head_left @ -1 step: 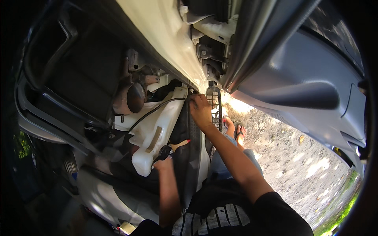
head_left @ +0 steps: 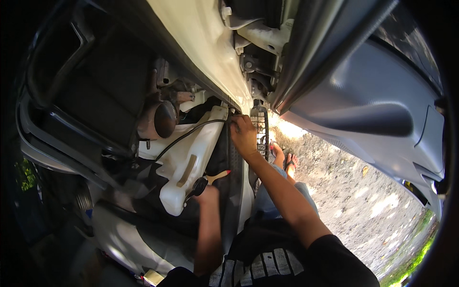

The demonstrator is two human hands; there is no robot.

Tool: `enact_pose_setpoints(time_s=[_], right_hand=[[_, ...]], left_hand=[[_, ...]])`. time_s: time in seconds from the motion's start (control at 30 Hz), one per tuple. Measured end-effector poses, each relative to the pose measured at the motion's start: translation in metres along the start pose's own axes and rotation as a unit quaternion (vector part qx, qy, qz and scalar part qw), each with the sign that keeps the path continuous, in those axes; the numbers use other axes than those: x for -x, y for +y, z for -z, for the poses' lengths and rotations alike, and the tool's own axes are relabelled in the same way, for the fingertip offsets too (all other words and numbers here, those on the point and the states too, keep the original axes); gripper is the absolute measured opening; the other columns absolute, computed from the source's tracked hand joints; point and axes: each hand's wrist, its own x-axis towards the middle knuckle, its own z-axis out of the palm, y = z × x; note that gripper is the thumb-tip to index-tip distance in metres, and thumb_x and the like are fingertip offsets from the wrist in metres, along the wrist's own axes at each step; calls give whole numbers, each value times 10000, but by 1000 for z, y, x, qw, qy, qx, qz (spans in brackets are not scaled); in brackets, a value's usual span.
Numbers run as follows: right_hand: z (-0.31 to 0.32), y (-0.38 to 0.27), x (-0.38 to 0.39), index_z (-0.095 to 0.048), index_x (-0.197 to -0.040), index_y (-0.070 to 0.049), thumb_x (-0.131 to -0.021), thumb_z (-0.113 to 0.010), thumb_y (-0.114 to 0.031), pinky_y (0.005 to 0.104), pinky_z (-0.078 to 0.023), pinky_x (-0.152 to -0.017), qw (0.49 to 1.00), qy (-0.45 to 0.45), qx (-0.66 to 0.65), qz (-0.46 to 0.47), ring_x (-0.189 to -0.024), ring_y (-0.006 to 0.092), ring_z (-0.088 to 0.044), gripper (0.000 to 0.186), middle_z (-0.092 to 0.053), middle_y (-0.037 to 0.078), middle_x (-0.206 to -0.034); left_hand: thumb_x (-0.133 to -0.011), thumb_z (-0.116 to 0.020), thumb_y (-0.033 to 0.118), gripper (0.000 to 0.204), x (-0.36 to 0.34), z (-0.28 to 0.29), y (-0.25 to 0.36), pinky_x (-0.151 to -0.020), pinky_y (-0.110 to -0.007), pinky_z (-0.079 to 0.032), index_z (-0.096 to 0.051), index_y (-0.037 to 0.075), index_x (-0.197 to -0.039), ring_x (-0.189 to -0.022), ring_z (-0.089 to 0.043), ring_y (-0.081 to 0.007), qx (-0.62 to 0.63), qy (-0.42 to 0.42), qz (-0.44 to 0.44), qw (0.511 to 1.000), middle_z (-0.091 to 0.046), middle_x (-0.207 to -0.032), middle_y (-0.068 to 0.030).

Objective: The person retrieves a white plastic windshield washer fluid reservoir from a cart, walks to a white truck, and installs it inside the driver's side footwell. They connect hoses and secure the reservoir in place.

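A white plastic tank [head_left: 203,143] with a long narrow neck lies tilted among the car's parts. Next to its lower end is a black round cap [head_left: 200,186]. My left hand [head_left: 208,194] is against this cap, its fingers blurred and partly hidden. A thin black hose [head_left: 184,136] arches across the tank toward its upper end. There, my right hand [head_left: 244,136] has its fingers curled together at the hose's end; their tips are partly hidden. Just above my left hand, a pale wooden handle with a red tip [head_left: 219,176], like a brush's, sticks out.
A round open duct [head_left: 165,119] sits left of the tank. The cream door frame [head_left: 205,43] rises ahead, with a grey door panel [head_left: 354,95] swung open at right. A grated step [head_left: 259,126] is beside my right hand. Rough ground [head_left: 334,201] lies below the door.
My left hand has shifted slightly to the right beside the cap. The right hand stays where it was, and the wooden handle has hardly moved.
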Motion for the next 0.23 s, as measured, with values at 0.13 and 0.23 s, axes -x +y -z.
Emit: enact_pose_setpoints(time_s=[0.13, 0.23], right_hand=[[1, 1, 2, -699, -1019, -86, -880, -694, -49, 421, -605, -689, 1000, 8, 15, 7, -814, 326, -718, 144, -697, 91, -1047], [3, 2, 1, -694, -1013, -83, -868, -698, -59, 428, -605, -677, 999, 3, 33, -2, -800, 330, -720, 147, -701, 95, -1054]], left_hand=[[-1057, -546, 284, 256, 5, -101, -86, -833, -305, -542, -631, 105, -1219, -1000, -647, -150, 224, -105, 363, 898, -661, -1171, -52], [-985, -693, 370, 533, 3, -110, -112, -973, -328, -504, -559, 63, -1400, -1120, -633, -191, 383, -341, 276, 813, -623, -1281, -62]])
